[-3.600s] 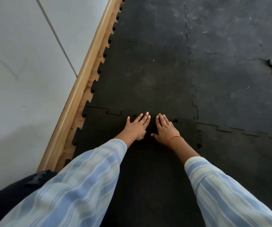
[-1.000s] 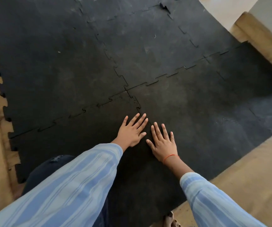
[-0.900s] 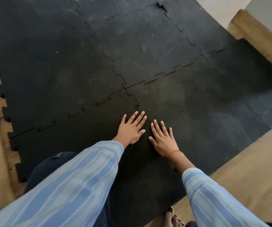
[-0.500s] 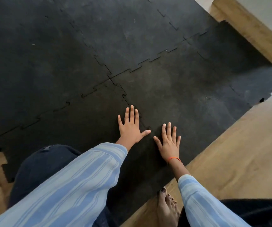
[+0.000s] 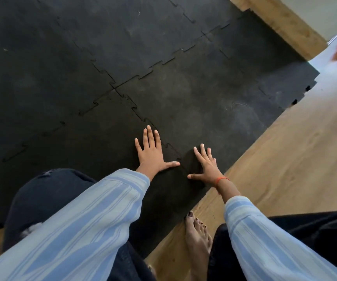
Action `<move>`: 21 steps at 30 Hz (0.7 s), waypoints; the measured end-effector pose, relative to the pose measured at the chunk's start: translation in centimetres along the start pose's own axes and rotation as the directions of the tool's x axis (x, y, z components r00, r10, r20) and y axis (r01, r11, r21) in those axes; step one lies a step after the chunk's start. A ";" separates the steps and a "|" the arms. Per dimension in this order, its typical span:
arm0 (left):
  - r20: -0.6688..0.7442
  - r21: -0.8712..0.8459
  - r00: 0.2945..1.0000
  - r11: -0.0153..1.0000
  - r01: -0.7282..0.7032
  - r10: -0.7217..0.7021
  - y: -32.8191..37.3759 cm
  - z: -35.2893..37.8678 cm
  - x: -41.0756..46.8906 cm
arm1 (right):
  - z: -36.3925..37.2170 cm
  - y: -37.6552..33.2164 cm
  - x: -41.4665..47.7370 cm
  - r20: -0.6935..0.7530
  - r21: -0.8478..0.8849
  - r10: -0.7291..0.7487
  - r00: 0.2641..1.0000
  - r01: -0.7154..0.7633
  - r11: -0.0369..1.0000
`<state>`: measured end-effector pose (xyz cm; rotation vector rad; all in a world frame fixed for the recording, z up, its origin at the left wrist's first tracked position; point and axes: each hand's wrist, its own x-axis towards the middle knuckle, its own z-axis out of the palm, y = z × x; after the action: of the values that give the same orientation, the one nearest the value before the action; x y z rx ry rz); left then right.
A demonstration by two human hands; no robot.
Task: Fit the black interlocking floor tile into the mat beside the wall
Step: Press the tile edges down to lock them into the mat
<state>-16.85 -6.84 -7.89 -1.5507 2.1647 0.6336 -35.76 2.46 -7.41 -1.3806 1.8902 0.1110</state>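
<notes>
Hands have shifted down the seam [image 5: 169, 148] toward the mat's near edge. Left hand [image 5: 151, 154] and right hand [image 5: 206, 165] lie flat, fingers spread, holding nothing, pressing the tile [image 5: 94, 151]. Upper seam looks seated; the near end probably remains.

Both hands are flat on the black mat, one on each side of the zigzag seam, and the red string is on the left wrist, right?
Not quite. In the head view the red string is on the right hand, not the left hand. Both are flat on the black mat, either side of the seam.
</notes>
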 end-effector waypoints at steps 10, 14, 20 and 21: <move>0.024 0.012 1.000 1.000 0.007 -0.007 0.9 -0.1 -0.1 | -1.5 0.3 0.3 0.079 -0.118 0.048 0.996 -0.038 0.992; 0.096 0.030 0.995 1.000 -0.003 0.000 0.7 -0.5 0.1 | -1.8 1.6 -0.6 0.139 -0.221 0.034 0.990 -0.002 0.975; 0.082 0.009 0.996 1.000 -0.022 0.021 0.5 -0.5 0.0 | -1.9 0.1 -0.6 0.144 -0.289 0.093 0.985 -0.048 0.956; 0.058 0.001 0.998 0.999 -0.034 0.034 0.1 -0.5 0.1 | -1.8 -0.3 -0.6 0.149 -0.294 0.113 0.982 -0.065 0.953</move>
<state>-17.02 -7.17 -7.46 -1.4788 2.1522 0.6788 -36.39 1.89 -5.69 -1.4264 1.8492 0.5495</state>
